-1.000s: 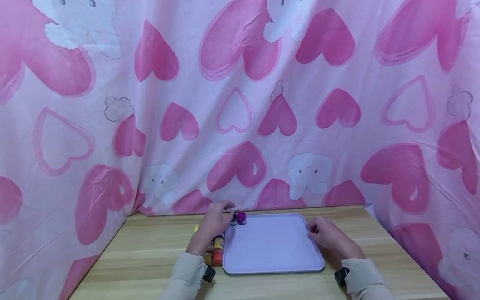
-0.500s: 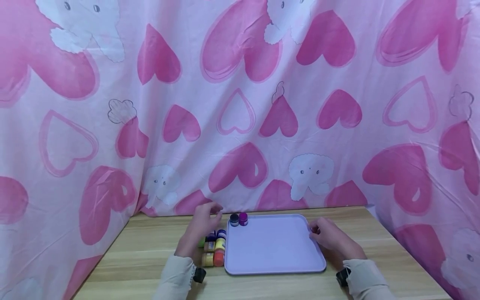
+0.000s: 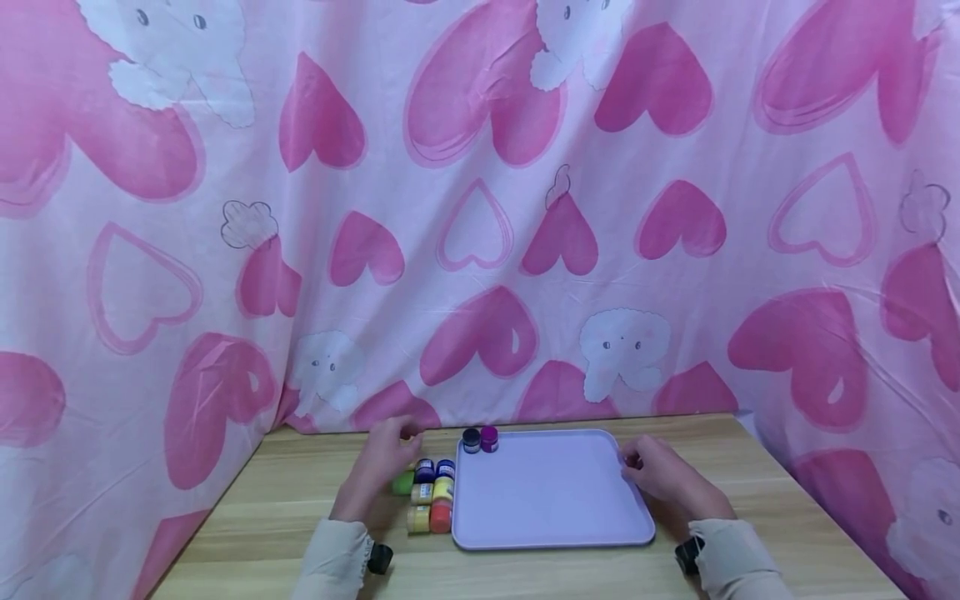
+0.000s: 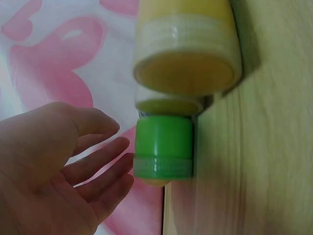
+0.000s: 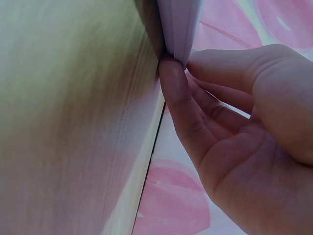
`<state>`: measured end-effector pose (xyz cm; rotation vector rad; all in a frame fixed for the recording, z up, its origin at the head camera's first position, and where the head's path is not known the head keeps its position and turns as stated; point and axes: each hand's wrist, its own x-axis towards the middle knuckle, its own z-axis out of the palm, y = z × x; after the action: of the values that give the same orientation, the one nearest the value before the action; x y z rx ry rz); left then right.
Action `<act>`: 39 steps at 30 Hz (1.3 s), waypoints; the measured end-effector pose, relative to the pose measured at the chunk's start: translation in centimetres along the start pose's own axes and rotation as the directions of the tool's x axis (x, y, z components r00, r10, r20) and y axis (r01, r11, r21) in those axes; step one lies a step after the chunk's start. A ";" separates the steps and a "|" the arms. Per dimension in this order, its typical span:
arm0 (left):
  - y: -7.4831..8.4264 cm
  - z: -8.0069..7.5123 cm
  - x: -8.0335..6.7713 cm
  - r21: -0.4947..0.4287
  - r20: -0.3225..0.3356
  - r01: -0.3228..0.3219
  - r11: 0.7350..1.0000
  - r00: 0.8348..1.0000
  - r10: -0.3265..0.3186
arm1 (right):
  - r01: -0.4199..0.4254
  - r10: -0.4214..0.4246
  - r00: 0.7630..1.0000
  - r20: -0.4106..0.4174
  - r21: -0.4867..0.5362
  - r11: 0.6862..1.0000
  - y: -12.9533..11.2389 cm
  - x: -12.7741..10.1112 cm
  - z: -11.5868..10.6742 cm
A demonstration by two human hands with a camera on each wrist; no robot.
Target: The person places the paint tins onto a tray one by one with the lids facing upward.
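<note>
A lilac tray (image 3: 555, 500) lies on the wooden table. Two small paint jars, one with a black lid (image 3: 471, 440) and one with a magenta lid (image 3: 489, 437), stand in its far left corner. Several more jars stand in a cluster just left of the tray, among them a green-lidded jar (image 3: 403, 482) (image 4: 164, 147) and a yellow jar (image 4: 188, 54). My left hand (image 3: 392, 448) (image 4: 115, 156) hovers beside the green jar with relaxed fingers, holding nothing. My right hand (image 3: 651, 468) (image 5: 190, 83) pinches the tray's right rim (image 5: 178, 24) between thumb and fingers.
A pink heart-patterned cloth (image 3: 480, 208) hangs close behind the table and along both sides. An orange-lidded jar (image 3: 440, 517) and blue-lidded jars (image 3: 435, 469) sit tight against the tray's left edge. Bare wood (image 3: 270, 500) lies to the left.
My left hand has drawn back from the two jars in the tray's corner and moved left to the jar cluster. The right hand has stayed on the tray's rim.
</note>
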<state>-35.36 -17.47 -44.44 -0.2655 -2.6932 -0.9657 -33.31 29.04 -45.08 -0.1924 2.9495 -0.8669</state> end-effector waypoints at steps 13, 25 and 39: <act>-1.5 -0.8 -0.3 0.035 -0.014 0.014 0.999 1.000 -0.014 | -0.004 0.004 1.000 0.013 0.027 1.000 0.1 -0.1 -0.1; -1.7 -0.4 -0.6 0.076 0.076 0.165 0.983 0.982 -0.171 | -0.002 0.002 1.000 0.007 0.024 1.000 -0.1 -0.2 0.0; -0.9 -0.8 -0.8 0.085 0.106 0.201 0.976 0.972 -0.210 | -0.012 0.012 1.000 0.009 0.021 1.000 -0.1 -0.3 -0.1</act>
<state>-34.67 -18.70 -44.64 -0.0268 -2.8993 -0.9299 -32.99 29.00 -44.94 -0.1768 2.9295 -0.8924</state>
